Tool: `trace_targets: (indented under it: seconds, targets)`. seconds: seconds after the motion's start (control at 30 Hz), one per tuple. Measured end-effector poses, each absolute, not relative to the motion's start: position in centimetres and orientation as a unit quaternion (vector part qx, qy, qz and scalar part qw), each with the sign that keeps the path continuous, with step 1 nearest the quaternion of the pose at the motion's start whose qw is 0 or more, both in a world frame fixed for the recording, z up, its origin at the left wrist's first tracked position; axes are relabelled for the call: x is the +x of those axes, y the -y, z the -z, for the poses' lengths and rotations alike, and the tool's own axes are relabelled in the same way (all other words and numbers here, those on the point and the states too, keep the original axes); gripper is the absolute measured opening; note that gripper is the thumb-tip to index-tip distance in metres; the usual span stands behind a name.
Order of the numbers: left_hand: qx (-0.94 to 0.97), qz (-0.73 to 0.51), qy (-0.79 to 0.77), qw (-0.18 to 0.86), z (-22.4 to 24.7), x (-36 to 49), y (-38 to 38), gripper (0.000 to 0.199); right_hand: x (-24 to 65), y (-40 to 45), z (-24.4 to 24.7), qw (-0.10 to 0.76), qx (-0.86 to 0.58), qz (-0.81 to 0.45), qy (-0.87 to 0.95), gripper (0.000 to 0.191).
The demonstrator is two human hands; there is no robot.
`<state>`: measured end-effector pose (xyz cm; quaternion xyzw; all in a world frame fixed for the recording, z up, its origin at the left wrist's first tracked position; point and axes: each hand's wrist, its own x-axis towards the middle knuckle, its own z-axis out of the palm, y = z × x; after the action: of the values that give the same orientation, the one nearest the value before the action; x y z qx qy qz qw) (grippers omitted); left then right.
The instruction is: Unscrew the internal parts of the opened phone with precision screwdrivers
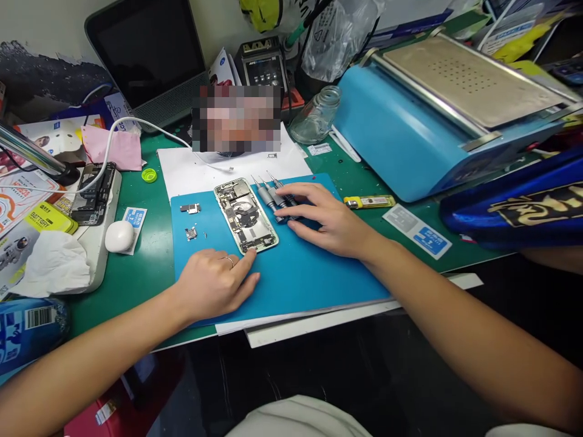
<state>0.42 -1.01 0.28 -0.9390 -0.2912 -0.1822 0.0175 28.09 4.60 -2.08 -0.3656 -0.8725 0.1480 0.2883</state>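
Observation:
An opened smartphone (246, 213) with bare inner parts lies face up on a blue mat (291, 273). My left hand (214, 282) is at its lower end, index finger stretched to the phone's bottom edge, thumb apart and the other fingers curled; it grips nothing. My right hand (328, 218) rests palm down with spread fingers over several grey precision screwdrivers (268, 195) lying side by side right of the phone. The fingertips touch the handles, partly hiding them. Left of the phone lie a small metal-shielded part (190, 208) and another small part (191, 233) with tiny pieces around it.
A blue heating-plate machine (392, 133) stands at the right behind a yellow cutter (368, 201). At the back are a glass jar (319, 112) and a dark screen (146, 54). A white earbud case (119, 236) and crumpled tissue (54, 264) are on the left.

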Motion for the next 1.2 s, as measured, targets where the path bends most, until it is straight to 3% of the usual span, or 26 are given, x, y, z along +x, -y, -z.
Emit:
trace_targets:
  seconds: [0.17,0.8,1.0,1.2]
  targets:
    - [-0.940,0.178,0.291,0.016,-0.2,0.5,1.0,0.035,28.1,-4.6,2.2,0.292,-0.362,-0.142,0.874,0.032]
    - [-0.952,0.142,0.270,-0.007,-0.1,0.4,1.1,0.037,28.6,-4.3,2.1,0.298,-0.397,-0.118,0.860,0.010]
    - [-0.954,0.146,0.262,-0.015,0.0,0.4,1.1,0.035,28.4,-2.9,1.1,0.385,-0.414,-0.178,0.805,0.004]
    - [-0.941,0.206,0.267,-0.003,-0.5,0.5,0.8,0.029,28.7,1.2,-0.7,0.452,-0.419,-0.332,0.714,0.004]
